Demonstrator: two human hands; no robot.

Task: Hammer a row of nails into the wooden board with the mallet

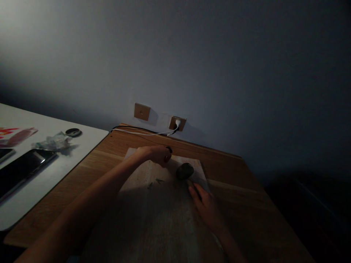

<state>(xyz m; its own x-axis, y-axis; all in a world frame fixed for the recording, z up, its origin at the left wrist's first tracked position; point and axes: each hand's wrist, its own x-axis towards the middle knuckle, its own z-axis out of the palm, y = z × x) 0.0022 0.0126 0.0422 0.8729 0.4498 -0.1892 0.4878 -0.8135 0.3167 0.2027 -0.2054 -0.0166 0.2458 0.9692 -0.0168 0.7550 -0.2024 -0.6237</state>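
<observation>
My right hand is closed round the handle of a black-headed mallet. The mallet's head is just above or on the pale board; I cannot tell which. Near the board's far edge my left hand is closed, its fingers curled down. A small dark end shows beside those fingers, but most of what they hold is hidden. Between my arms, a couple of small grey pieces lie on the board.
The board lies on a wooden table against the wall. Cables run to a wall socket. On a white table at left are a dark-screened device, a crumpled clear plastic bag and a round dark lid-like thing.
</observation>
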